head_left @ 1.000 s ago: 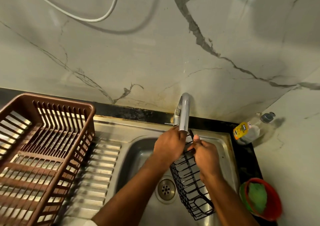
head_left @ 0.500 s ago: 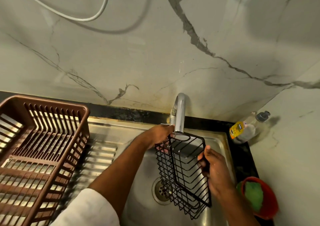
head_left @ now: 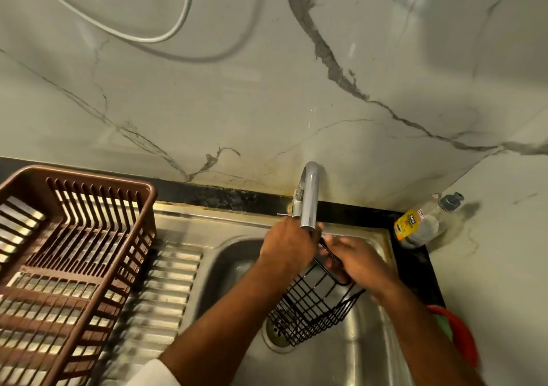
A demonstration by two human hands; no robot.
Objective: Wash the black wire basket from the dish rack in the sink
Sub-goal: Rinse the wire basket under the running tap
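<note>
The black wire basket (head_left: 311,305) hangs tilted over the steel sink (head_left: 364,353), its lower end above the drain (head_left: 275,331). My left hand (head_left: 287,245) grips the basket's upper rim just below the spout of the chrome tap (head_left: 310,199). My right hand (head_left: 360,261) holds the rim on the right side, fingers curled over the wire. The two hands are close together. I cannot tell whether water is running.
A brown plastic dish rack (head_left: 74,261) stands on the ribbed drainboard (head_left: 166,290) at the left. A dish soap bottle (head_left: 421,222) lies in the back right corner. A red bowl with a green scrubber (head_left: 456,329) sits at the right edge.
The basket has tipped lower and more sideways over the drain. My right hand moved up from the basket's side to its upper rim, close to my left hand under the tap.
</note>
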